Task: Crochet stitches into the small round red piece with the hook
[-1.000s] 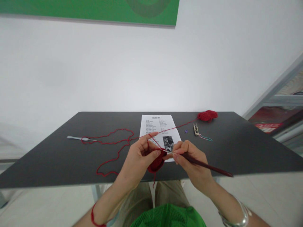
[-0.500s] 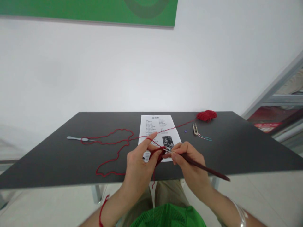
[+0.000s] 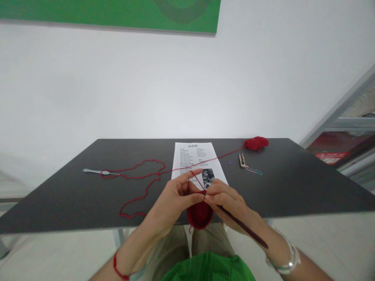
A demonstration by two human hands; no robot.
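Observation:
My left hand point(image 3: 172, 201) pinches a small red crochet piece point(image 3: 200, 214) that hangs below my fingers, with the red yarn strand point(image 3: 197, 178) looped over my raised forefinger. My right hand point(image 3: 227, 203) is closed on a dark crochet hook point(image 3: 243, 228), whose handle slants down to the right; its tip meets the piece where my two hands touch. The yarn runs back across a printed pattern sheet point(image 3: 195, 158) to a red yarn ball point(image 3: 256, 143) at the far right of the black table point(image 3: 73, 195).
Loose red yarn point(image 3: 137, 183) snakes over the table's left half, reaching a silver hook point(image 3: 95, 171). Thread snips point(image 3: 242, 159), a purple stitch marker point(image 3: 230, 162) and a teal loop point(image 3: 254, 170) lie near the ball. A white wall stands behind; a shelf frame is at right.
Both hands came together and dropped toward the near table edge. The red piece now hangs lower and shows more. The hook's handle tilted further downward.

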